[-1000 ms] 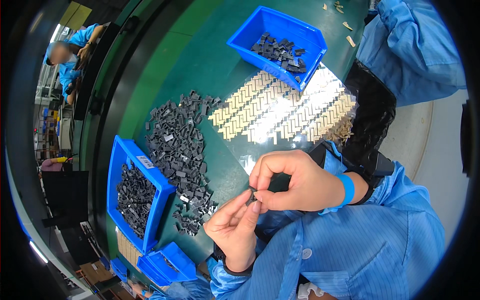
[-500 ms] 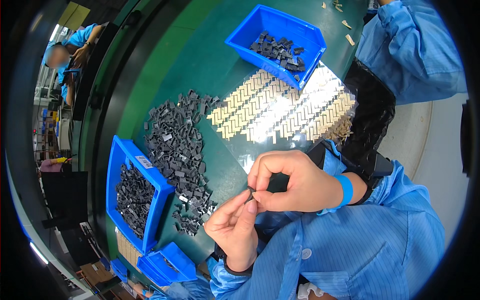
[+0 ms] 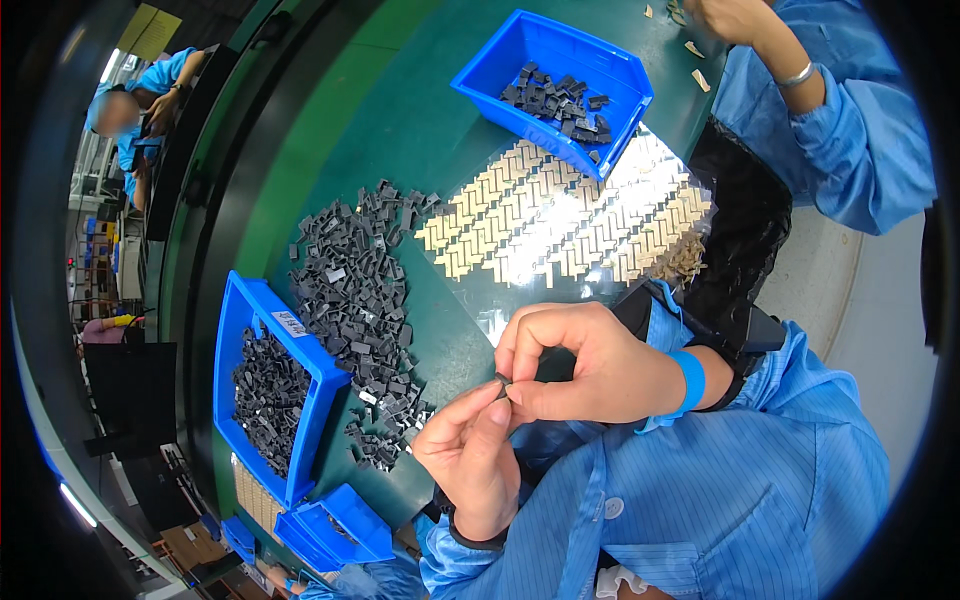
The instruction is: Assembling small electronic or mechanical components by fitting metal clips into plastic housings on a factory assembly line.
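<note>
Between my two hands is a small dark grey plastic piece [image 3: 502, 384], mostly covered by fingertips. My left hand [image 3: 470, 455] pinches it from below with thumb and fingers. From the right, my right hand [image 3: 585, 365] grips its upper end between thumb and index finger. Just beyond my hands lies a clear sheet with rows of tan adhesive pieces [image 3: 560, 215] in a zigzag pattern. A loose heap of similar dark grey pieces [image 3: 355, 290] spreads over the green table left of the sheet.
A blue bin [image 3: 585, 45] holding some grey pieces stands at the far side, overlapping the sheet. Another blue bin [image 3: 225, 395], fuller, sits at the left, with a smaller blue bin [image 3: 370, 525] nearer. Peeled scraps [image 3: 682, 260] lie by the sheet. A co-worker's arm [image 3: 790, 60] reaches in at upper right.
My hands stay nearly still, the left shifting very slightly, both still on the grey piece. At upper right, the co-worker's hand and forearm have come into view over the table.
</note>
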The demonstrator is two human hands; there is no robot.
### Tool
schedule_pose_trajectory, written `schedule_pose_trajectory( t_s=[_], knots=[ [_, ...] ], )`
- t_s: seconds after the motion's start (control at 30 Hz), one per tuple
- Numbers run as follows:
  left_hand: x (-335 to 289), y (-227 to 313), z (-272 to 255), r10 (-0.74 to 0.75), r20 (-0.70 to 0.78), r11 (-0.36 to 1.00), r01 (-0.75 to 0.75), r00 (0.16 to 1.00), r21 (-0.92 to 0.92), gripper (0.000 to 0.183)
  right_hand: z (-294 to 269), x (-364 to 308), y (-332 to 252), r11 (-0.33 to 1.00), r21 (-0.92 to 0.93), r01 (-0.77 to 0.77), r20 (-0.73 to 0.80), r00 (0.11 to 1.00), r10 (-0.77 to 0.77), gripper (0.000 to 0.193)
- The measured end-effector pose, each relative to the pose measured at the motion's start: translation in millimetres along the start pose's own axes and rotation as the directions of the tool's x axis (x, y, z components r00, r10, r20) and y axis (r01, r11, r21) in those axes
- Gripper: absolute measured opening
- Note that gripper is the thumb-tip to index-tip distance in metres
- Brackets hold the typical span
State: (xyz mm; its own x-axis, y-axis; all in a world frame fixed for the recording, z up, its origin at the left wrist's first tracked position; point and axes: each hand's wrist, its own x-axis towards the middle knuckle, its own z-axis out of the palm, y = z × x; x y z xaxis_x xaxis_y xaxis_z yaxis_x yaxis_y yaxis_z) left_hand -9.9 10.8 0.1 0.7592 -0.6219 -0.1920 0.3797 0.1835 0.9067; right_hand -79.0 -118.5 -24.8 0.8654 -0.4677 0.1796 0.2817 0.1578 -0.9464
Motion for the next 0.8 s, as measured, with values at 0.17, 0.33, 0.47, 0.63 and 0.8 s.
schedule_pose_trajectory(
  t_s=[0.17,0.33,0.47,0.63,0.8],
  knots=[
    [1.3,-2.1,-1.4,-0.024,0.01,0.999,0.024,1.0,-0.03,0.017,-0.4,-0.6,9.1,0.987,0.143,-0.08,0.023,0.997,0.077,0.012],
    [1.2,0.5,-5.6,-0.097,0.05,0.99,0.102,0.994,-0.099,0.016,-0.7,-0.3,10.7,0.932,0.312,-0.185,0.086,0.982,0.166,0.008],
    [3.4,-2.5,-8.2,-0.108,0.063,0.985,0.115,0.992,-0.131,0.016,-3.2,1.2,12.2,0.929,0.319,-0.188,0.122,0.98,0.157,0.007],
    [1.9,-3.7,-11.5,-0.091,0.075,0.981,0.103,0.993,-0.162,0.016,-3.8,4.1,10.2,0.919,0.328,-0.217,0.177,0.97,0.166,0.01],
    [-0.5,-2.4,-4.4,-0.016,-0.001,0.997,0.016,1.0,-0.076,0.016,-8.7,7.5,13.6,0.99,0.136,-0.033,0.217,0.976,0.003,0.012]
  ],
)
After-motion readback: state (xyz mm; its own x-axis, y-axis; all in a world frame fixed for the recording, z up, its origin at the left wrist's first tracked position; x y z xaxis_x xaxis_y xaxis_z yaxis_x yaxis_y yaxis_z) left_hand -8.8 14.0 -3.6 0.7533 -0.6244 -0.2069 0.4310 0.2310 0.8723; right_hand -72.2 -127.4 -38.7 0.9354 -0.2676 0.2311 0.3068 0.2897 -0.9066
